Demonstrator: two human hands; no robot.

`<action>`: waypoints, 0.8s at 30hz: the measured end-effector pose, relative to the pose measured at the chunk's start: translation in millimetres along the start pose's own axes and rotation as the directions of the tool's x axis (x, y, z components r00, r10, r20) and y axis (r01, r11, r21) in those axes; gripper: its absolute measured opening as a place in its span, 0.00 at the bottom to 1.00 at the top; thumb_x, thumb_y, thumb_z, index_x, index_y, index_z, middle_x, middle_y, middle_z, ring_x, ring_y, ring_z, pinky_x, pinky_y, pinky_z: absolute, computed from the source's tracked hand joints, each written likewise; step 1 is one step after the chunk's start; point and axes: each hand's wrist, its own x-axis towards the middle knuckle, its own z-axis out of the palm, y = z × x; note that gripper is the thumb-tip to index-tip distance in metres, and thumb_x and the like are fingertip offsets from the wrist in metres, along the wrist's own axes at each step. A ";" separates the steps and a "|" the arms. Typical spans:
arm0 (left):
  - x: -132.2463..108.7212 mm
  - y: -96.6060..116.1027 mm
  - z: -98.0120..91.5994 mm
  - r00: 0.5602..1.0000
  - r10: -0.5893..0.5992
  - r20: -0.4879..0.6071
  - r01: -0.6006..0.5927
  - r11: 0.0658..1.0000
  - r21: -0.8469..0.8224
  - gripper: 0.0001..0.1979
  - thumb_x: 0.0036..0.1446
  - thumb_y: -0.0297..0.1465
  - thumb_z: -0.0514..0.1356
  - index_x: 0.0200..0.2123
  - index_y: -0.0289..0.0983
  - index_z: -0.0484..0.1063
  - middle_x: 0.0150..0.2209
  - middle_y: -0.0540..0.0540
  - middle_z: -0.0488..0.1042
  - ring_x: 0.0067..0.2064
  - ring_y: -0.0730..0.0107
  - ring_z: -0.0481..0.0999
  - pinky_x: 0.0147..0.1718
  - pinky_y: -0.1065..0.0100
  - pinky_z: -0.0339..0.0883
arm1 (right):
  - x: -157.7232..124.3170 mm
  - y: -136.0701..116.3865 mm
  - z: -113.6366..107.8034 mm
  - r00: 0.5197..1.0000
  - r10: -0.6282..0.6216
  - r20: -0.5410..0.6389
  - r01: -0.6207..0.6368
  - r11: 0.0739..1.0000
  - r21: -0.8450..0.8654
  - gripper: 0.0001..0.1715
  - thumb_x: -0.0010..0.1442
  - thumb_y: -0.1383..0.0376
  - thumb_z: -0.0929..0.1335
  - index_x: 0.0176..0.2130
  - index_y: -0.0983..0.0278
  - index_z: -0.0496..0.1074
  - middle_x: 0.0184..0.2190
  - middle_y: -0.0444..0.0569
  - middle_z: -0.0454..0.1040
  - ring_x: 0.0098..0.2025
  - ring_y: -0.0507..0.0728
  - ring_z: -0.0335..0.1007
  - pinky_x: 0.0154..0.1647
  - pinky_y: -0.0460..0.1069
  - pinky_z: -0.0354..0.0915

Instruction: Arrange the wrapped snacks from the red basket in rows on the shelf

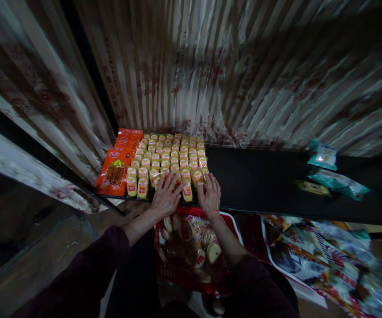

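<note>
Small yellow wrapped cakes (175,155) stand in close rows on a black shelf (255,176). My left hand (167,193) lies over the front cakes, its fingers stretched forward and slightly spread, covering part of them. At the right front corner of the rows, my right hand (209,194) rests against the end cakes with its fingers extended. Between the two hands one front cake (187,191) shows in full. Whatever is under my palms is hidden. Touching the rows on the left are orange snack packets (114,170), overlapping front to back.
Below the shelf edge, a red basket (240,234) holds more round wrapped cakes. A second basket (268,247) at right is full of larger bags (330,265). Teal packets (339,181) lie on the shelf's right part. A pleated curtain (210,79) hangs behind, beside a dark post (93,66).
</note>
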 end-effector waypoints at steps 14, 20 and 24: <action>-5.0 -11.0 13.0 0.982 0.055 -0.180 -0.058 0.998 -0.012 0.29 0.61 0.37 0.53 0.64 0.40 0.55 0.69 0.36 0.45 0.70 0.50 0.40 0.64 0.44 0.45 | -2.2 -7.2 11.1 0.992 0.014 -0.127 -0.038 0.982 -0.184 0.32 0.64 0.53 0.56 0.61 0.66 0.61 0.62 0.58 0.62 0.64 0.64 0.53 0.61 0.61 0.53; -5.6 -10.1 12.6 0.975 0.052 -0.217 -0.054 0.999 -0.001 0.29 0.61 0.38 0.53 0.64 0.39 0.55 0.69 0.36 0.45 0.69 0.51 0.42 0.64 0.46 0.44 | -1.7 -4.4 10.5 0.991 -0.022 -0.131 -0.002 0.984 -0.176 0.32 0.65 0.54 0.55 0.61 0.67 0.60 0.61 0.60 0.62 0.64 0.64 0.52 0.61 0.60 0.53; -12.3 -13.4 9.6 0.969 0.050 -0.244 -0.048 0.999 0.014 0.29 0.61 0.38 0.54 0.65 0.40 0.55 0.69 0.37 0.46 0.70 0.52 0.41 0.64 0.47 0.43 | -5.7 -4.3 3.4 0.985 -0.045 -0.166 0.022 0.990 -0.137 0.32 0.66 0.55 0.55 0.63 0.66 0.57 0.63 0.60 0.60 0.66 0.64 0.49 0.61 0.62 0.52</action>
